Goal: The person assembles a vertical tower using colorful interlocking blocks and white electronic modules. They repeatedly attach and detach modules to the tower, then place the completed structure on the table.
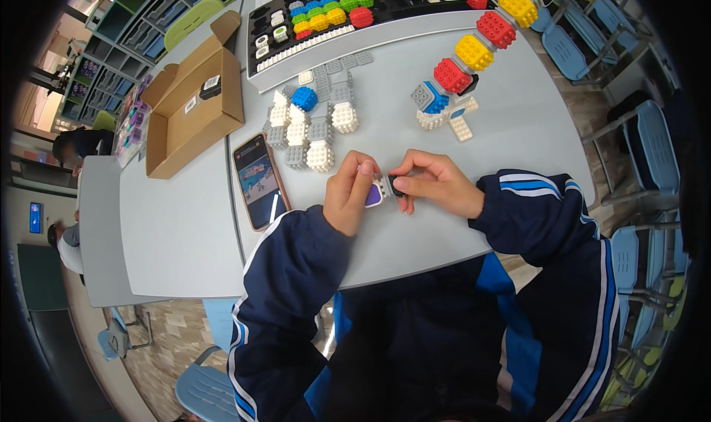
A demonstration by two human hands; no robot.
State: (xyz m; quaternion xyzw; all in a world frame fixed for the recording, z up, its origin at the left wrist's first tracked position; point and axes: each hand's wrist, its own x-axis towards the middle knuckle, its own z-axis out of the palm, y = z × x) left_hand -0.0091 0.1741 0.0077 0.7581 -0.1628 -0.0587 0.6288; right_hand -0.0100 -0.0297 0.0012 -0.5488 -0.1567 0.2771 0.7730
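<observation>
Close to the table's near edge, my left hand (346, 198) is closed on a white block with a purple face (374, 195). From the other side my right hand (441, 186) pinches a small black piece (398, 186). A grey connector sits between the two pieces, and they appear to touch there; my fingers partly cover them. Beyond my hands lie white and grey studded blocks (320, 156) with a blue studded block (304, 98) among them. Further right stands a tall chain of red and yellow studded blocks (474, 52) on a blue, grey and white base.
Left of my hands lies a phone (259, 181) with a lit picture. An open cardboard box (167, 137) stands further left. Across the back is a parts tray (266, 70) with coloured blocks in black foam. Blue chairs (655, 144) stand beyond the table's right edge.
</observation>
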